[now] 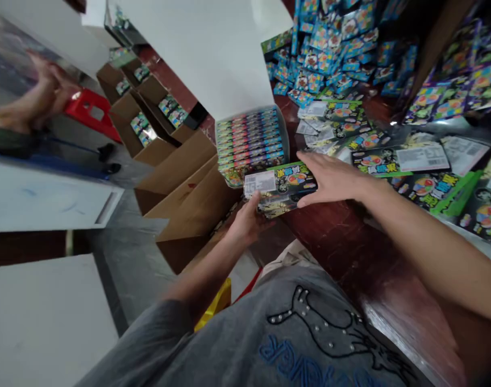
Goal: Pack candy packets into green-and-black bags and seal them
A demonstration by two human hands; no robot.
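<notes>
Between my two hands is a dark candy box (294,180) with a white label and a bright fruit picture. My left hand (247,219) grips its near left end, thumb on top. At its right end, my right hand (330,177) curls around the edge with the thumb below. Just behind the box stands a clear plastic tub (286,134) packed with rows of small colourful packs. Flattened dark cartons (402,160) with white labels lie on the dark red table to the right of my right hand.
Blue sachets (326,48) are heaped at the back right, with purple-edged packs (447,97) beside them. Open cardboard boxes (181,188) stand left of the table, some holding cartons. A red stool (92,110) and another person's bare feet (48,80) are at far left.
</notes>
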